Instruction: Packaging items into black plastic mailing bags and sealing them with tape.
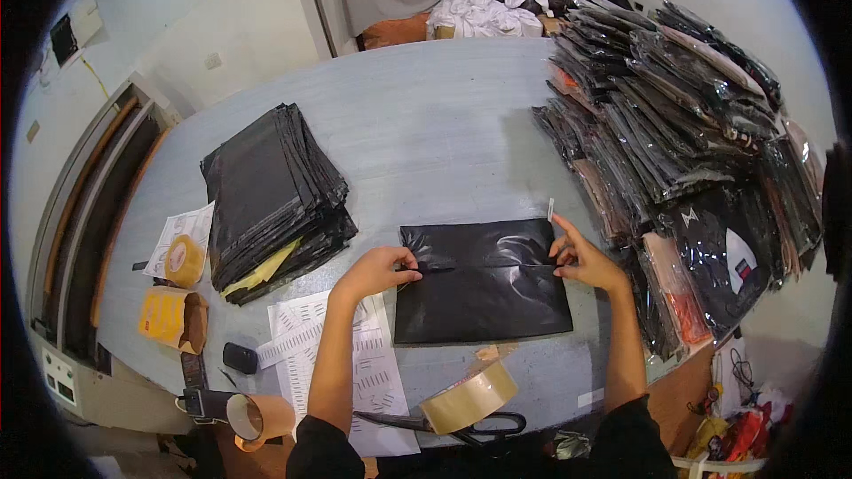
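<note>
A black plastic bag (482, 306) lies flat on the grey table before me, with a fold or flap edge running across its middle. At the left end of that edge, my left hand (391, 267) pinches the black plastic between thumb and fingers. On the opposite side my right hand (580, 258) has its thumb and a finger closed on the edge, its index finger raised beside a small white strip (551, 209) at the bag's upper right corner. Towards my body, a roll of tan packing tape (471, 399) rests over black-handled scissors (499, 422).
Stacked black plastic bags (256, 179) stand at the left, near a yellow tape roll (184, 261). Printed sheets (373, 372) lie under my left forearm. An orange mug (269, 416) is at the near left edge. Clear-bagged garments (665, 120) pile up at the right.
</note>
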{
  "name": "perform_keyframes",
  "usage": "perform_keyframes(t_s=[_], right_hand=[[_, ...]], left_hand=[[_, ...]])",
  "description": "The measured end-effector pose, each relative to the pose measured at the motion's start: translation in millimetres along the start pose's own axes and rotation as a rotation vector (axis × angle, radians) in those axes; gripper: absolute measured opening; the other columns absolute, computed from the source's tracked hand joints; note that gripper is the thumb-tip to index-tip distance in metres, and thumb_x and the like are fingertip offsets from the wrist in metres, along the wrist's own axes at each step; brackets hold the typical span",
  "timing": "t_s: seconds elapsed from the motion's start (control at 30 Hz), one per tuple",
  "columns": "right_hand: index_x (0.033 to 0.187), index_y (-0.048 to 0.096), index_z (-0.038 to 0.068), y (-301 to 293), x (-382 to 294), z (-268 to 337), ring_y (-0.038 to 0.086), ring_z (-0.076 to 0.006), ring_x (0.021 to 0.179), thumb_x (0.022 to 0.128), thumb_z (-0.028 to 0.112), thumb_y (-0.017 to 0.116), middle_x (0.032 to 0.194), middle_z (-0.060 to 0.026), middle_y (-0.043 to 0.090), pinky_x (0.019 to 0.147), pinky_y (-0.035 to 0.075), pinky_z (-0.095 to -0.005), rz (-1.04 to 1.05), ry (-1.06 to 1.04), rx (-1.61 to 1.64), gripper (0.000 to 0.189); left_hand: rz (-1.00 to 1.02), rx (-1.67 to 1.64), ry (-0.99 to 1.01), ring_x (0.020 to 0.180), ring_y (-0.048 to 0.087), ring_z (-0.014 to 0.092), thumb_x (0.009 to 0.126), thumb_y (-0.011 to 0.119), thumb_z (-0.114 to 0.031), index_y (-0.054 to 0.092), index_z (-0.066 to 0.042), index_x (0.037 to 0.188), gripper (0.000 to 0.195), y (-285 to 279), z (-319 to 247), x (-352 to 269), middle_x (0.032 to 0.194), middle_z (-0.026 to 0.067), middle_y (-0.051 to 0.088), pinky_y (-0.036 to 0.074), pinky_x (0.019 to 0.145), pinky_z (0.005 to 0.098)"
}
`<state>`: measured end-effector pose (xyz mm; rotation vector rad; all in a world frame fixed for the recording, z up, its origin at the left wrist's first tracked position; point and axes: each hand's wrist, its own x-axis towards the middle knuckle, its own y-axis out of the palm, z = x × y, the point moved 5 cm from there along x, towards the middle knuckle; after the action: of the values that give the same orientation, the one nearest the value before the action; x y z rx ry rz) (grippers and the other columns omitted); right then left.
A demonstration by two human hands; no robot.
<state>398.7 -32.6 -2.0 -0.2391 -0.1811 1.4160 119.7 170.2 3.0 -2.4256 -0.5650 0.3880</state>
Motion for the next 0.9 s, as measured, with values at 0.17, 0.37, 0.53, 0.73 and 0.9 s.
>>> perform_keyframes(t_s=[0.17, 0.37, 0.53, 0.73, 0.9], right_hand=[[0.145, 0.012, 0.017, -0.4, -2.5, -1.6, 0.05, -0.0097, 0.07, 0.072, -0.014, 0.058, 0.086, -0.0052, 0.053, 0.067, 0.043, -0.0221, -0.054, -0.027, -0.02, 0.092], [0.145, 0.014, 0.018, -1.8, -4.4, -1.2, 0.049, -0.0098, 0.072, 0.072, -0.016, 0.056, 0.082, -0.0036, 0.048, 0.069, 0.044, -0.0228, -0.112, -0.037, -0.029, 0.091], [0.145, 0.018, 0.019, -3.4, -4.5, -4.9, 0.049, -0.0093, 0.074, 0.071, -0.018, 0.054, 0.087, -0.0032, 0.044, 0.07, 0.045, -0.0228, -0.171, -0.083, -0.1, 0.09], [0.145, 0.02, 0.019, -3.4, -5.6, -4.3, 0.048, -0.0084, 0.072, 0.072, -0.018, 0.055, 0.092, -0.0031, 0.041, 0.068, 0.044, -0.021, -0.243, -0.078, -0.134, 0.089], [0.144, 0.021, 0.019, 0.5, -4.6, 5.0, 0.048, -0.0074, 0.068, 0.071, -0.019, 0.056, 0.095, -0.0037, 0.039, 0.065, 0.044, -0.0194, -0.296, -0.076, -0.247, 0.09]], left_hand=[[-0.062, 0.007, 0.003, 0.07, 0.06, 0.018, 0.075, 0.07, -0.022, 0.063, -0.003, 0.084, 0.022, 0.9, 8.7, -2.0, 0.076, 0.0079, 0.065, 0.046, 0.067, 0.0293], [-0.085, 0.059, -0.044, 0.076, 0.06, 0.02, 0.075, 0.07, -0.02, 0.063, -0.003, 0.084, 0.021, -2.7, -4.8, -5.5, 0.081, 0.0088, 0.063, 0.046, 0.071, 0.0303], [-0.107, 0.136, -0.01, 0.08, 0.058, 0.02, 0.075, 0.07, -0.019, 0.063, -0.003, 0.084, 0.02, -3.9, -8.1, -6.6, 0.086, 0.0094, 0.06, 0.046, 0.073, 0.0302], [-0.099, 0.172, -0.014, 0.08, 0.059, 0.021, 0.074, 0.071, -0.018, 0.063, -0.002, 0.081, 0.019, -3.5, -6.8, -5.6, 0.087, 0.0097, 0.06, 0.046, 0.073, 0.03], [-0.167, -0.023, 0.01, 0.075, 0.06, 0.024, 0.072, 0.072, -0.016, 0.064, 0.0, 0.075, 0.018, -4.7, 5.7, -3.9, 0.077, 0.0122, 0.061, 0.047, 0.07, 0.0319]])
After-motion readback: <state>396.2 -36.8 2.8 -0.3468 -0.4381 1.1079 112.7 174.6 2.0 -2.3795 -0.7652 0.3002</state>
